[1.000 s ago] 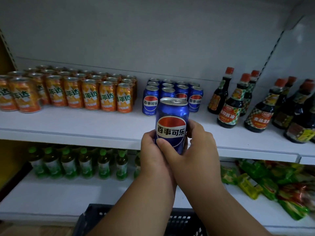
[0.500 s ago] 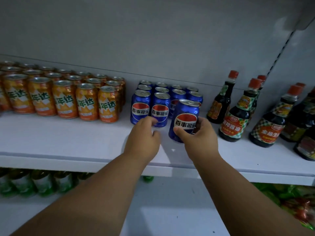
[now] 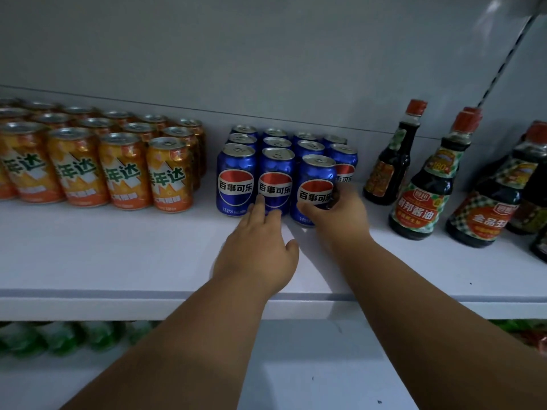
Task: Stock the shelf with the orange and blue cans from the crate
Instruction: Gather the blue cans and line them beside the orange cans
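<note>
My right hand (image 3: 334, 213) grips the blue can (image 3: 316, 189) on the shelf (image 3: 118, 255); left hand (image 3: 257, 247) released, fingertips touching neighbours — a careless shove risks toppling the row.

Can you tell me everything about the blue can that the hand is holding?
The blue can is shiny metal with a silver top and pull tab, and a red, white and blue round logo with white Chinese letters. It stands upright on the white shelf, at the front right of the blue group. The right hand grips its lower part.
</note>
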A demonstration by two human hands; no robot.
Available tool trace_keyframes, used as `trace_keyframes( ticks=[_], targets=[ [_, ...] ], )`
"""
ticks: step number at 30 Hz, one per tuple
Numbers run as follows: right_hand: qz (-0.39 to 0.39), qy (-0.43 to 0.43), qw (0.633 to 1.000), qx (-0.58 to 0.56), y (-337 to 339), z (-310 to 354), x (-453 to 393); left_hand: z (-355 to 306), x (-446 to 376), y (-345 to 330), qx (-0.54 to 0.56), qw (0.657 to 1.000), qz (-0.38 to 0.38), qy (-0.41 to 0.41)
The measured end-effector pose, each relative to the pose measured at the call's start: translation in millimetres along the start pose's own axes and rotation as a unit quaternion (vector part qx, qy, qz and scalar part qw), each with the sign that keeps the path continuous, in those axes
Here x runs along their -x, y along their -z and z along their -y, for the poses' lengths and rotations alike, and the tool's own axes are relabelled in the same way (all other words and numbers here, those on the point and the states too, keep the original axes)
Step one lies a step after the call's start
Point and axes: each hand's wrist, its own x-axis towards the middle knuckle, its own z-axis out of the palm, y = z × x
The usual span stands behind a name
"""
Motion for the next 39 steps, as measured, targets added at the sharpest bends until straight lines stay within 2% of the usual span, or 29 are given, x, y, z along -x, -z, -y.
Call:
trace_keyframes(
  ticks=[15,20,25,29,35,39],
  targets=[
    [0.019,-0.013,0.998,0.051,-7.0,6.4,-16.1,4.0,-2.7,-6.3,0.011,1.000,-0.010,-0.008],
    [0.008,0.030,0.997,0.071,6.4,14.6,7.7,2.5,1.6,-0.5,0.040,0.999,-0.032,-0.008],
    [-0.006,0.157,0.977,0.147,39.8,29.4,72.3,-0.9,31.5,16.8,0.095,0.992,-0.035,-0.077],
    [-0.009,0.227,0.951,0.209,76.0,44.2,124.6,-22.4,82.8,30.4,0.086,0.987,-0.053,-0.125],
    [-0.053,0.260,0.943,0.202,126.9,58.9,199.1,-78.0,157.6,53.9,0.091,0.963,-0.052,-0.246],
    [-0.094,0.240,0.945,0.202,168.0,46.5,243.6,-111.8,199.3,51.0,0.090,0.952,-0.028,-0.290]
  ],
)
